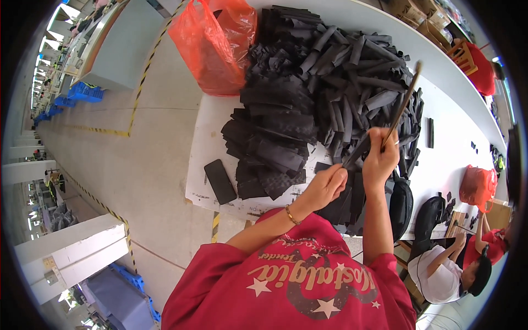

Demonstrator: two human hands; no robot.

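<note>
Over the near part of the table, my left hand pinches one end of a black strip of fabric-like material. My right hand is at the strip's other end, its fingers closed round a thin brown stick that points up and away. Whether the right fingers also grip the strip is hard to see. Beyond both hands lies a big heap of loose, curled black strips. Flatter stacks of black pieces spread to the left, and more flat black pieces lie under my hands.
A black phone rests at the white table's left corner. An orange-red plastic bag stands at the far left, another bag at the right. Black pouches lie right of my forearm. Co-workers sit at the lower right.
</note>
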